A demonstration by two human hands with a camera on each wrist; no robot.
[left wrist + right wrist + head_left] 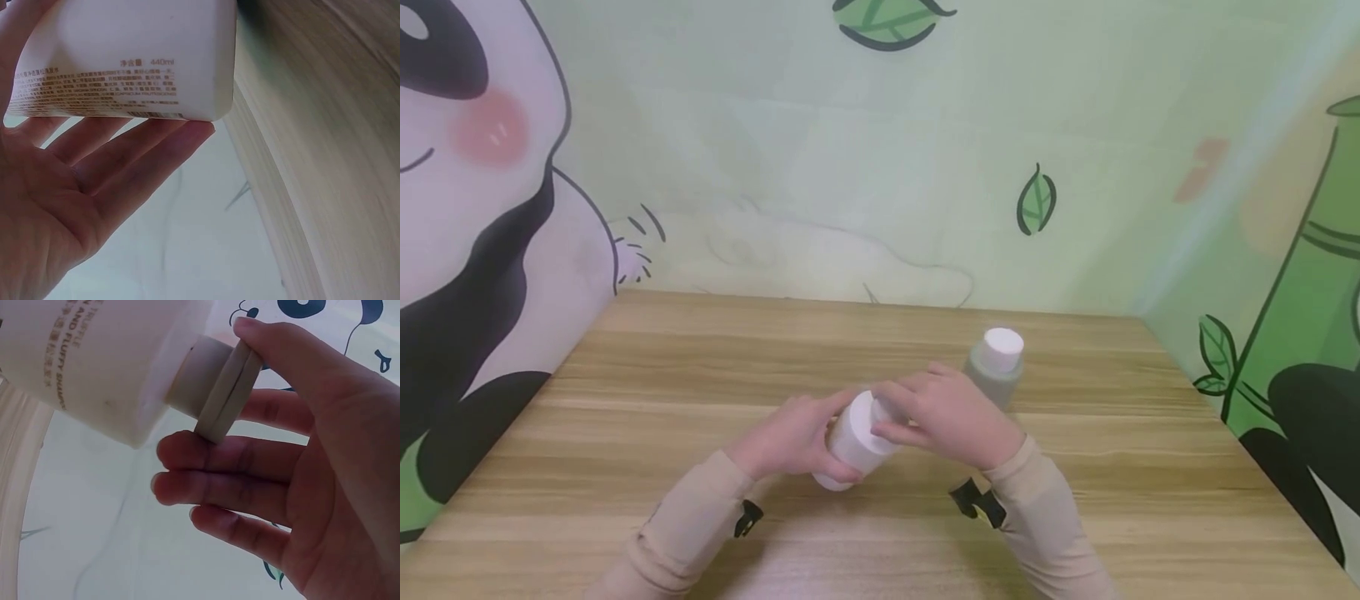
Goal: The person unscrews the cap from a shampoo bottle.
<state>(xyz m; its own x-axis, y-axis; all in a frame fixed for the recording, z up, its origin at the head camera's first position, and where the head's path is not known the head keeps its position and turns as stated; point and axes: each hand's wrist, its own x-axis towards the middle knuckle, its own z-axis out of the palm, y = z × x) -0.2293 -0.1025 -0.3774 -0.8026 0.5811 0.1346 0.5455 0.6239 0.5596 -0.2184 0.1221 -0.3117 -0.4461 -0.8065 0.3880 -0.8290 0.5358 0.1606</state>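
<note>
A white shampoo bottle is held tilted above the middle of the table, its top leaning to the right. My left hand grips its body, thumb on the near side and fingers along the far side. In the left wrist view the bottle's lower end shows small brown print and "440ml". At the other end, my right hand pinches the white cap between thumb and fingers. The right wrist view shows the cap's wide flat disc on a narrower neck, with the word "shampoo" on the body.
A second bottle, greyish with a white cap, stands upright just behind my right hand. The wood-grain table ends at a wall painted with a panda and leaves. Black straps sit at the wrists.
</note>
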